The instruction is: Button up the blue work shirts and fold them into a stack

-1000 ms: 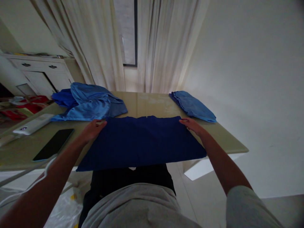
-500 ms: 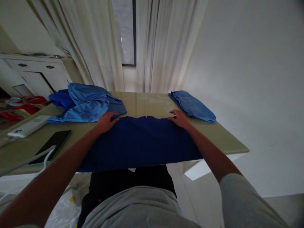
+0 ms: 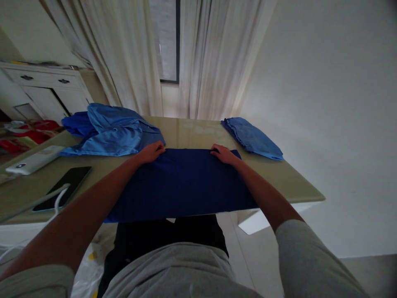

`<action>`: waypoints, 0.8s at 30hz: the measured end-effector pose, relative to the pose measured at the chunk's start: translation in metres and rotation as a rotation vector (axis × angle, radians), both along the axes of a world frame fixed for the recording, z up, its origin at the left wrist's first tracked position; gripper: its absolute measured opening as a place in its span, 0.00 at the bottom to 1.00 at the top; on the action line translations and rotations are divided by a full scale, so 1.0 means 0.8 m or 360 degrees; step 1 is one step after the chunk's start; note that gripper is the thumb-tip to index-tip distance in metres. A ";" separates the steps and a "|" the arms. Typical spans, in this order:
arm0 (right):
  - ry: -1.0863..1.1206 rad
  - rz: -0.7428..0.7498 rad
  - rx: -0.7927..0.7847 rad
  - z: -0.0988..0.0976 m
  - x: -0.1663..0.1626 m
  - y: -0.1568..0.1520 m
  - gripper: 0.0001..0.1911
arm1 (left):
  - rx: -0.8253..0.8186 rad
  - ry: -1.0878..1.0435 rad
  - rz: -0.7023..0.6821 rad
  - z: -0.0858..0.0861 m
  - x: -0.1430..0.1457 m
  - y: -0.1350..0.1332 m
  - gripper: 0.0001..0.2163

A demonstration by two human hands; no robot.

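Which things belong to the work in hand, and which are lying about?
In hand:
- dark blue cloth, with left hand and right hand at its far edge
- probably related: crumpled blue fabric, folded blue fabric

Lying about:
- black device
- white device
- red items

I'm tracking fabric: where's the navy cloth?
In the head view, the navy cloth lies centrally at the near edge of the table, left hand and right hand at its far edge.

The table carries navy cloth, blue garments, devices.
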State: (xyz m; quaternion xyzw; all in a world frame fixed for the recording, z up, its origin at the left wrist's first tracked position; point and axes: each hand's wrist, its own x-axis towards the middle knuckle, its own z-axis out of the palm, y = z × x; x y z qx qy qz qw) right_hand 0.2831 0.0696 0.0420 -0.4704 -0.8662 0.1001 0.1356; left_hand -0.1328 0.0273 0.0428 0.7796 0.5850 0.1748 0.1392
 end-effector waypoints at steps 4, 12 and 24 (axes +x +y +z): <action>-0.0111 -0.0072 -0.0018 -0.007 -0.016 -0.001 0.08 | 0.0016 0.0162 0.0050 -0.010 0.015 0.005 0.13; -0.0296 -0.0065 -0.0508 0.026 0.018 -0.002 0.26 | -0.0298 0.0245 -0.0053 -0.002 -0.003 0.011 0.26; -0.0182 0.0198 -0.0871 0.047 0.094 -0.074 0.22 | -0.0442 0.0117 -0.0497 0.020 0.052 0.031 0.21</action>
